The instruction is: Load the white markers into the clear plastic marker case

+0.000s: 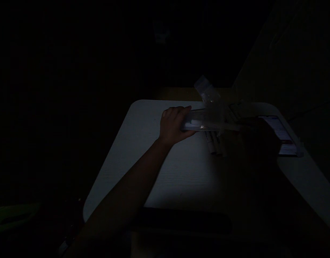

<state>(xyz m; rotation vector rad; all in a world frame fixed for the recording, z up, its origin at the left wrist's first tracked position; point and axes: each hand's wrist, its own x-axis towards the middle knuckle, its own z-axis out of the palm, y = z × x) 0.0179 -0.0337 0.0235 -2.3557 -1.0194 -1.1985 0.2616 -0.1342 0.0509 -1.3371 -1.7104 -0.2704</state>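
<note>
The scene is very dark. My left hand (pixel 174 125) is closed around the left end of a clear plastic container (pixel 205 120), lying sideways above the white table. A whitish pen-like thing (pixel 196 122) shows inside it. Crinkled clear plastic film (pixel 208 91) sticks up behind the container. To the right, in deep shadow, my right hand (pixel 258 139) has its fingers closed at the end of a pale, slim pen-like stick (pixel 231 126), which points left into the container's right end. Several marker pens (pixel 214 143) lie under and in front of the container, partly hidden.
A phone with a lit screen (pixel 280 134) lies on the right side of the white table (pixel 127 154), partly behind my right hand. A dark bar (pixel 186 219) runs along the near edge. Something green (pixel 14 215) is at the lower left.
</note>
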